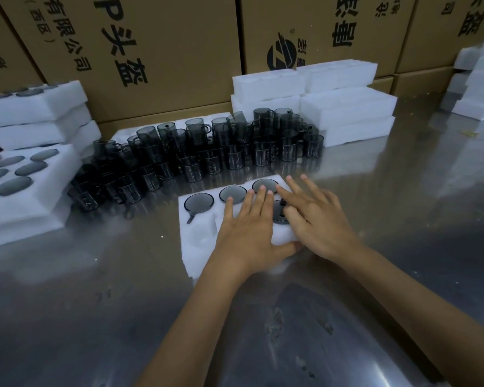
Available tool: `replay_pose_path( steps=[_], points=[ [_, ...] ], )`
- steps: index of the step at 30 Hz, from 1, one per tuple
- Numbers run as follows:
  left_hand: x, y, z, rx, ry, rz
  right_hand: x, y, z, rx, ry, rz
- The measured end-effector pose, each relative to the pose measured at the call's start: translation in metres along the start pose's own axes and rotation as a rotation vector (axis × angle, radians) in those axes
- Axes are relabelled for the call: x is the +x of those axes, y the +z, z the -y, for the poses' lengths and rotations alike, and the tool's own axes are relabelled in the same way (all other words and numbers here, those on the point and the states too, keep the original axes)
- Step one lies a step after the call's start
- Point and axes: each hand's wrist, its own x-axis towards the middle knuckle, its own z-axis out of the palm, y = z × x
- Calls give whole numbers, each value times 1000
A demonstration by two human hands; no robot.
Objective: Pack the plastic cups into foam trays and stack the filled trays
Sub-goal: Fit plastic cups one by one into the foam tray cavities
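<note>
Two hands near the centre of the view, over a white foam tray [199, 247] lying flat on the steel bench [375, 219]. Left hand [249, 233] spread flat on the tray, fingers straight, thumb reaching toward 3 o'clock along the near edge. Right hand [316, 219] just beside it at 3 o'clock, fingers stretched out toward 11 o'clock, thumb bent down onto a dark cup [278, 212] seated in a tray pocket; neither hand wrapped round anything. Three more cups sunk in the far row of the tray, rims up: one at the left [199, 203], one in the middle [232, 193], one under the fingertips [263, 184].

Beyond the tray, toward 12 o'clock, a dense cluster of loose smoky cups [207, 152] with handles, standing and stacked on the bench. At 9 o'clock, a filled tray [25, 208] with dark cup rims showing, and behind it a stack of filled trays [39, 121]. At 1 o'clock, a pile of white foam trays [347, 113]. At 2 o'clock, at the frame edge, more white foam [481, 88]. Farthest back, a wall of brown cardboard boxes [165, 51] with black print.
</note>
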Motion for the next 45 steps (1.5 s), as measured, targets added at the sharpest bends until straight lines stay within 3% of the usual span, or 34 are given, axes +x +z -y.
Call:
replay_pose_path(
  steps=[4,7,9,12,17,22,24,28,34,37,41,45],
  points=[
    [1,-11,8,-128,53,60,5,2,4,405,115,-13],
    [3,-29,29,-614,29,96,23,-6,7,509,102,-52],
    [11,-41,49,-765,-4,-34,43,-13,11,503,81,-70],
    [37,-50,82,-667,-121,-253,83,-17,29,434,55,31],
    [83,-43,131,-532,-339,-313,155,9,63,388,3,215],
    [81,-12,168,-1111,-452,-553,203,49,72,331,-49,334],
    [78,1,179,-1212,-434,-612,211,60,72,263,-60,351],
    [85,4,184,-1266,-445,-630,217,78,71,-5,-100,286],
    [78,0,179,-1332,-508,-622,211,72,71,-54,-28,178],
    [65,-14,173,-1353,-501,-584,202,59,78,47,11,141],
    [46,-47,162,-1137,-351,-561,183,31,81,302,-28,88],
    [24,-71,138,-1056,-196,-348,143,-8,88,484,-192,148]
  ],
)
